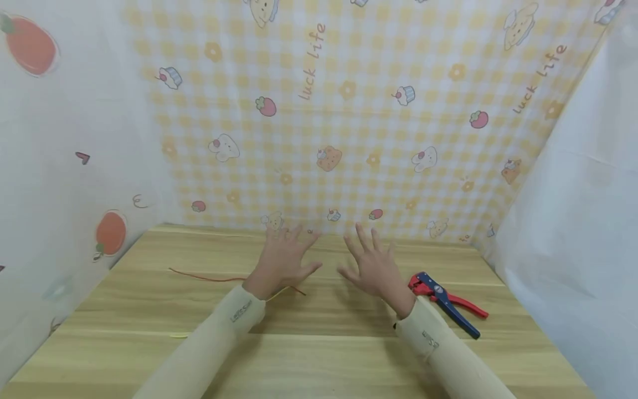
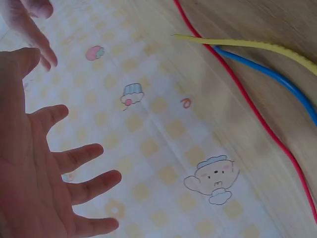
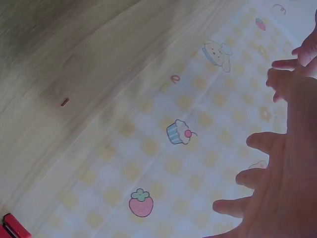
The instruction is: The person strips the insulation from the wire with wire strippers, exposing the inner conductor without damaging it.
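My left hand (image 1: 283, 259) is held out over the table with fingers spread and holds nothing. Beneath and beside it run a red wire (image 1: 204, 278) and a yellow wire (image 1: 277, 293). The left wrist view also shows a blue wire (image 2: 277, 77), whose end lies by the crossing of the red and yellow ones. Fingers apart, my right hand (image 1: 374, 267) is likewise bare, a short way from the left. To its right lies a wire stripper (image 1: 441, 296) with one red and one dark blue handle; the hand does not touch it.
A wooden table (image 1: 324, 360) reaches back to a patterned cloth (image 1: 349, 127), with pale sheets at both sides. A small yellow piece (image 1: 178, 336) shows by the left sleeve. The right wrist view has a tiny reddish-brown bit (image 3: 65, 102) on the wood.
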`<action>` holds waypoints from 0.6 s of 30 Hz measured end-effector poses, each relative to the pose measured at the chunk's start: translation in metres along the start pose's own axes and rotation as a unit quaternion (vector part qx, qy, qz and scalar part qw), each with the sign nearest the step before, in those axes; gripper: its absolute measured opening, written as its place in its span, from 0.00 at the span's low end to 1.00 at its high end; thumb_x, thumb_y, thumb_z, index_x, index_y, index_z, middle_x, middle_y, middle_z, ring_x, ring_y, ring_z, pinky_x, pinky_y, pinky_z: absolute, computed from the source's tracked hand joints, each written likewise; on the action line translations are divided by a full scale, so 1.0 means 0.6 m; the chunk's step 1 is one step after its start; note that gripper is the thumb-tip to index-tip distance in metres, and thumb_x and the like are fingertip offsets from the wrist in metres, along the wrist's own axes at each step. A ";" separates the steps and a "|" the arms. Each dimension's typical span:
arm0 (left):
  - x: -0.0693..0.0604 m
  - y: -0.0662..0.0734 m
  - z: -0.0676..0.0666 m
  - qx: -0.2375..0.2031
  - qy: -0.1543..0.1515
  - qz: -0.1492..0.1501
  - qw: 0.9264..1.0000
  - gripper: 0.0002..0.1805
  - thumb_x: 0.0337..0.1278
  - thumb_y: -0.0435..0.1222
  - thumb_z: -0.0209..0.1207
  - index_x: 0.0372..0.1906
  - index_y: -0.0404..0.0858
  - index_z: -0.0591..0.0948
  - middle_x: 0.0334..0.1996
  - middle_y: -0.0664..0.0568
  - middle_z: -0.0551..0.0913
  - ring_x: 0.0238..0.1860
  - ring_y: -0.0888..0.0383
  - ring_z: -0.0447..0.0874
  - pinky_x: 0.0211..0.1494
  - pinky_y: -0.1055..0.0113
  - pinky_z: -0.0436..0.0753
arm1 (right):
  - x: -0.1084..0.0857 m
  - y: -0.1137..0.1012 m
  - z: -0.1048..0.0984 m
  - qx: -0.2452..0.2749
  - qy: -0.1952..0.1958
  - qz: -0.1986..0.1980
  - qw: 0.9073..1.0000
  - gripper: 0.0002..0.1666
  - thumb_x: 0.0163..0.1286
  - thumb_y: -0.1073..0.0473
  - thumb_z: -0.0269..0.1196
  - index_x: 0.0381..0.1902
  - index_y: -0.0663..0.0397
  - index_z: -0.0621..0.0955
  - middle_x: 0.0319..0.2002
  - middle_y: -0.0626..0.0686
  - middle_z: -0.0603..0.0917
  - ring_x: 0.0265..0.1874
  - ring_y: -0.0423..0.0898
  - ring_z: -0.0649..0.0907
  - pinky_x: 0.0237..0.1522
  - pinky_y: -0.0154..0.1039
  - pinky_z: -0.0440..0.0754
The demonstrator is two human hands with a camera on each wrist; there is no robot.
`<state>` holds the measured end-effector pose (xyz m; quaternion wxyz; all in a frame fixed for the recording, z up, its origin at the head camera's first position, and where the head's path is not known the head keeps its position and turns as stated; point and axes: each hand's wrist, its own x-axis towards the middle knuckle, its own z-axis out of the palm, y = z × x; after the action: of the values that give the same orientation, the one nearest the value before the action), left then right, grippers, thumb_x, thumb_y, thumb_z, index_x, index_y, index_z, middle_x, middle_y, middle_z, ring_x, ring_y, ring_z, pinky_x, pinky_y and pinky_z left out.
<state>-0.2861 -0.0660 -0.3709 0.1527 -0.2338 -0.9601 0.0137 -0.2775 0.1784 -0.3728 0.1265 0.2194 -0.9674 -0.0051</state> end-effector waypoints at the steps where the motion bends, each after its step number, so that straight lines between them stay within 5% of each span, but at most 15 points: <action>1: -0.001 0.001 -0.003 -0.010 0.006 0.001 1.000 0.39 0.63 0.68 0.47 0.75 0.55 0.64 0.71 0.41 0.66 0.67 0.33 0.66 0.63 0.27 0.59 | -0.001 -0.001 -0.002 -0.002 0.000 0.000 1.000 0.47 0.70 0.30 0.55 0.78 0.43 0.59 0.79 0.58 0.48 0.73 0.71 0.54 0.56 0.81 0.56; 8: -0.017 0.010 -0.023 -0.054 0.024 0.009 0.998 0.36 0.63 0.63 0.53 0.71 0.52 0.70 0.68 0.44 0.72 0.61 0.38 0.73 0.51 0.40 0.77 | -0.017 0.003 -0.005 0.000 -0.002 -0.012 1.000 0.39 0.71 0.37 0.58 0.71 0.52 0.71 0.73 0.66 0.63 0.66 0.73 0.67 0.57 0.73 0.66; 18: -0.055 0.003 -0.022 -0.072 -0.010 0.005 0.997 0.23 0.60 0.49 0.63 0.60 0.50 0.79 0.60 0.52 0.79 0.58 0.43 0.78 0.54 0.46 0.78 | -0.057 0.024 -0.015 0.094 -0.061 0.001 0.994 0.33 0.70 0.44 0.63 0.66 0.57 0.75 0.59 0.63 0.76 0.55 0.63 0.78 0.52 0.59 0.77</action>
<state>-0.2535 -0.0799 -0.3679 0.1259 -0.2484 -0.9590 -0.0521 -0.2516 0.2063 -0.3717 0.0456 0.2284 -0.9698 0.0727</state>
